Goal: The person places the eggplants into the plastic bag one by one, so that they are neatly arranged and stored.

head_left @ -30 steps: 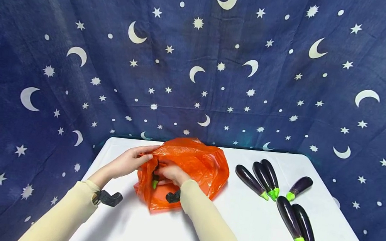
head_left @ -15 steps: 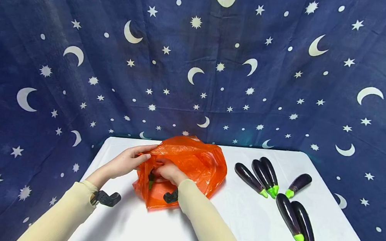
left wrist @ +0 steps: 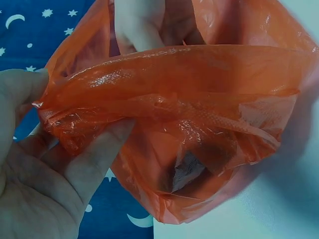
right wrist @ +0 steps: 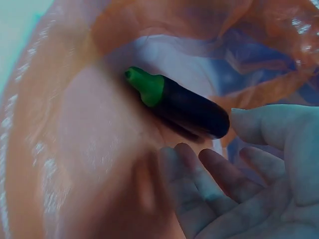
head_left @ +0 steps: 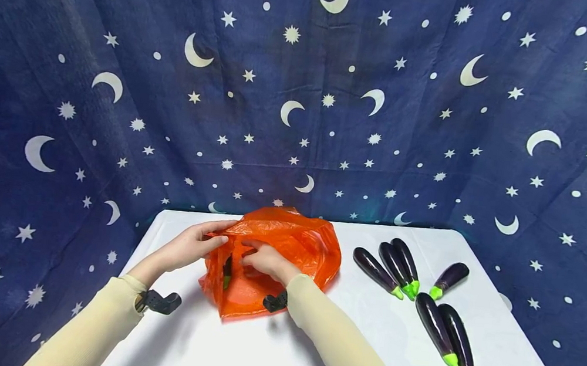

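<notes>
While pinching the crumpled rim of a thin, shiny orange-red plastic bag (head_left: 313,250) between thumb and fingers of the left hand (head_left: 194,245), held the right hand (head_left: 267,261) inside the bag's mouth, with thumb and fingers parted and gripping nothing. Had a glossy dark-purple eggplant with a bright green cap (right wrist: 192,112) near the right thumb, lying on its side within the left part of the bag, with thick end toward the thumb and contact impossible to tell. Faced, by judgement, a firm, smooth-skinned and probably slippery load, likely light enough for one hand, best grasped around the thick middle, away from the tapering cap. Met the opposite in the bag: limp, flimsy film, likely to sag without a hold on the gathered rim. Had, on the right side of the white-covered counter (head_left: 213,352), three long dark-purple eggplants (head_left: 393,262) lying together, a shorter purple eggplant (head_left: 451,278) to their right, and two nearer dark-purple eggplants (head_left: 436,324) side by side. Worked before a dark-blue cloth printed with pale moons and stars (head_left: 257,115).
</notes>
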Demonstrator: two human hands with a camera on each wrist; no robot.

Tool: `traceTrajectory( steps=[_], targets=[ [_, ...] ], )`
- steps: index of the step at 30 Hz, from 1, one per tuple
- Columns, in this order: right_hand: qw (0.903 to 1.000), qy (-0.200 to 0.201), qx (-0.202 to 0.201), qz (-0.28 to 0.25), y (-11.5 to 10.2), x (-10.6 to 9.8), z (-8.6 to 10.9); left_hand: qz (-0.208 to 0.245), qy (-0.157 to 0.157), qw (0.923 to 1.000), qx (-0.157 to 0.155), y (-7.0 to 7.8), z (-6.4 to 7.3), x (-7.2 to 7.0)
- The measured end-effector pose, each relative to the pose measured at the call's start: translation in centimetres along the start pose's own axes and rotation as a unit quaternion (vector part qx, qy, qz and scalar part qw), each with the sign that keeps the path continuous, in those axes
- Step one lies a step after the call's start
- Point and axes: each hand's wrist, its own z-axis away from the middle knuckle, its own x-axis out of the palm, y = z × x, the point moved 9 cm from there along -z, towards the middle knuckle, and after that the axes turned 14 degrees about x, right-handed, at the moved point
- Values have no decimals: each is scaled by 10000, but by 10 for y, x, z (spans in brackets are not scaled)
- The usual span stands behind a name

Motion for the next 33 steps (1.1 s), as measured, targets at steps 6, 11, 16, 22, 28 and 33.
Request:
traceTrajectory(
  steps=[6, 11, 16, 22, 28, 33],
  targets=[
    [9987, -44, -256, 430, 1, -11, 21, -205, 59, 9998, 38, 2, -1, 1],
    [9961, -68, -348, 807, 2, -19, 45, -310, 86, 9995, 43, 4, 0, 2],
    [9844, 15, -630, 1645, 0, -33, 75, -297, 113, 9995, 72, 5, 2, 3],
    [9778, -34, -761, 1953, 2, -54, 109, -292, 144, 9994, 83, 4, 3, 2],
    [9807, 3, -717, 1821, 19, -83, 134, -298, 226, 9992, 100, 3, 3, 1],
    [9849, 144, -817, 1520, 36, -110, 148, -168, 245, 9995, 100, 2, 5, 1]
  ],
)
